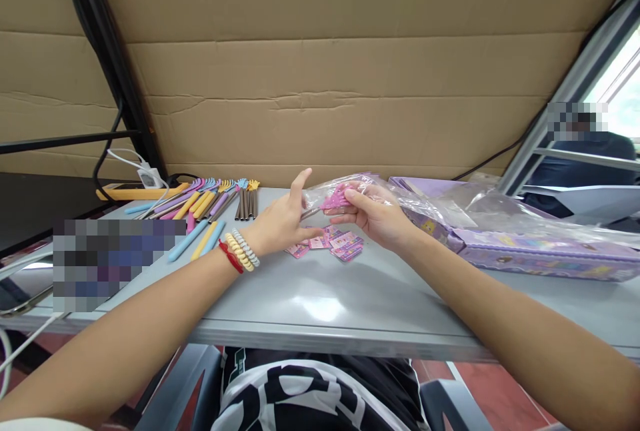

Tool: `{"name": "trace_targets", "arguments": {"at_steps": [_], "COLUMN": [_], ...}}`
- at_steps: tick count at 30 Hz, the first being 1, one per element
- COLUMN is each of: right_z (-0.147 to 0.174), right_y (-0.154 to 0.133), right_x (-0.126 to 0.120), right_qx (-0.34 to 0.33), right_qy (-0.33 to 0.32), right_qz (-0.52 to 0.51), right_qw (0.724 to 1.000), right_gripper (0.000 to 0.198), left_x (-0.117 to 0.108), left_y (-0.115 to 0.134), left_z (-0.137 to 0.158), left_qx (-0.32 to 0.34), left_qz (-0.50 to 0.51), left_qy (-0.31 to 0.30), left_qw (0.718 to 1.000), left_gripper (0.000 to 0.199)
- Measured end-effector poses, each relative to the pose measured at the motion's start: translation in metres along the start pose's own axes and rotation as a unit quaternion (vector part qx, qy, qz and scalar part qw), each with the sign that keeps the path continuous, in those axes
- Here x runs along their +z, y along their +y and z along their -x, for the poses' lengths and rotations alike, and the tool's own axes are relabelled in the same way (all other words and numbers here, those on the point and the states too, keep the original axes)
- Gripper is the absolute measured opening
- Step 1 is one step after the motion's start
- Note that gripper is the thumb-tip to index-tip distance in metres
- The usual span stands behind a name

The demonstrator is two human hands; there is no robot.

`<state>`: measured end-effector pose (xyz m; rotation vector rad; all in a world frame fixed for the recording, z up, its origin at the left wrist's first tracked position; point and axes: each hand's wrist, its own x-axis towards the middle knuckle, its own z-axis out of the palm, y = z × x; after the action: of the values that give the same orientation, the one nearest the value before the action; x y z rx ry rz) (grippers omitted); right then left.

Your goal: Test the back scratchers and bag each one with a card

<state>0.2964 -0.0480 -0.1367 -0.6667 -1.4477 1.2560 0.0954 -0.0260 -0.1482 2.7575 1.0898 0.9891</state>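
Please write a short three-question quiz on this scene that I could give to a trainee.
1. Which hand is holding the pink piece?
2. True or false: in the picture, the purple box lies to the right of the small cards.
3. Which colour appears among the bracelets behind the left hand: (a) black, (b) red or (c) green?

Key: 1. The right hand. 2. True. 3. (b) red.

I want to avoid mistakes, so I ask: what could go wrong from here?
The pink piece might slip, as the right hand only pinches it. The left hand, open close to the cards, might nudge them. The loose clear plastic over the purple box might catch on the right arm.
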Motion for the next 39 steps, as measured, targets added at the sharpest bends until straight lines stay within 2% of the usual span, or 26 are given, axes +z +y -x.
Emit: {"name": "trace_targets", "arguments": {"at_steps": [2, 5, 6, 11, 14, 17, 21, 28, 32, 39], "right_z": [-0.003, -0.006, -0.006, -0.004, -0.002, 0.000, 0.002, 0.008, 0.010, 0.009], "right_y": [-0.004, -0.011, -0.013, -0.018, -0.017, -0.017, -0.018, -0.024, -0.026, -0.019], "right_x": [-0.009, -0.025, -0.030, -0.036, -0.031, -0.029, -0.029, -0.025, -0.019, -0.012], "right_qx": [-0.015, -0.031, -0.034, -0.028, -0.019, -0.014, -0.012, -0.032, -0.032, -0.033], "right_qy": [0.028, 0.063, 0.067, 0.035, 0.026, 0.004, -0.024, -0.066, -0.078, -0.097], "right_qz": [0.006, 0.013, 0.016, 0.024, 0.016, 0.025, 0.025, 0.021, 0.004, -0.002], "right_qw": [0.999, 0.997, 0.997, 0.999, 0.999, 1.000, 0.999, 0.997, 0.996, 0.995], "right_gripper": [0.022, 0.021, 0.020, 0.033, 0.042, 0.042, 0.042, 0.049, 0.045, 0.034], "left_x": [-0.003, -0.011, -0.014, -0.023, -0.025, -0.027, -0.030, -0.023, -0.020, -0.023], "left_y": [-0.006, -0.014, -0.017, -0.017, -0.013, -0.012, -0.015, -0.017, -0.015, -0.013], "left_z": [-0.002, -0.005, -0.006, -0.005, -0.003, -0.002, -0.001, 0.000, 0.001, 0.001], "left_qx": [-0.033, -0.065, -0.064, -0.051, -0.062, -0.062, -0.043, -0.021, -0.018, -0.013], "left_qz": [-0.012, -0.035, -0.038, -0.032, -0.041, -0.042, -0.010, 0.121, 0.160, 0.129], "left_qy": [-0.009, -0.026, -0.029, -0.002, 0.002, -0.009, -0.020, -0.024, -0.037, -0.032], "left_qw": [0.999, 0.997, 0.997, 0.998, 0.997, 0.997, 0.999, 0.992, 0.986, 0.991], "left_gripper": [0.083, 0.036, 0.030, 0.032, 0.044, 0.052, 0.044, 0.039, 0.040, 0.039]}}
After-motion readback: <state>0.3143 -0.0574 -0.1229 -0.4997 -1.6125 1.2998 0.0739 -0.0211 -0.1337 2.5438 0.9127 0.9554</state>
